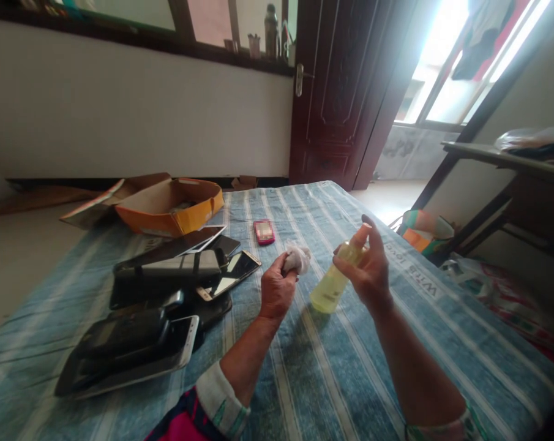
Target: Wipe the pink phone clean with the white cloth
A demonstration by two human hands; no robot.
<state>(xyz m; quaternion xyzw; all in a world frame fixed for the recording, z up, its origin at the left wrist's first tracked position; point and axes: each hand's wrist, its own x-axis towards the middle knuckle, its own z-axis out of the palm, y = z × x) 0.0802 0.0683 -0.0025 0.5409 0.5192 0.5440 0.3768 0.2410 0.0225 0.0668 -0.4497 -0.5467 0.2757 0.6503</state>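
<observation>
My left hand (277, 290) is closed on a crumpled white cloth (299, 258), held up over the bed. To the right of it, my right hand (368, 266) grips the upper part of a spray bottle (328, 290) with yellow-green liquid inside. The bottle leans, its top to the right, and the fingers cover much of its head. Whether its base touches the sheet I cannot tell. Just beyond the cloth lies a small red-edged device (264, 231), its face blurred. Left of my left hand, a gold-edged phone (231, 275) rests on a heap of dark devices.
An open orange cardboard box (185, 217) stands at the bed's far left. Several phones and tablets (134, 361) are piled nearer me. A striped blue sheet (295, 392) covers the bed. Beyond it is a dark red door (332, 92), and a desk (510, 160) stands at right.
</observation>
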